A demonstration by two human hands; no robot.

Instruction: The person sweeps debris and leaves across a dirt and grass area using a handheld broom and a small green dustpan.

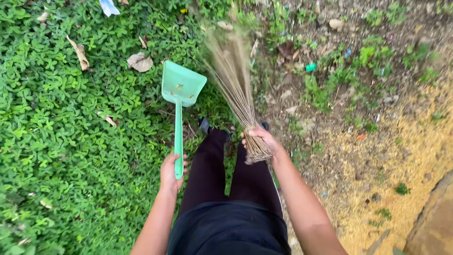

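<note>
Ground: clover (71,141) left, bare dirt (377,141) right. Broom (236,80) in right hand (259,139), fingers wrapped tight at the bound end, bristles fanned forward and blurred, looks mid-sweep. Dustpan (181,85) in left hand (171,170), fingers closed around handle, scoop low over clover, seemingly to catch debris. Dry leaves (139,61), white-blue wrapper (108,6) at top edge, small green scrap (310,67) on dirt.

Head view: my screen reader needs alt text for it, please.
Seen from above, a person's left hand holds a green dustpan by its handle while the right hand grips a stick broom, blurred. Dry leaves lie on green groundcover.
</note>
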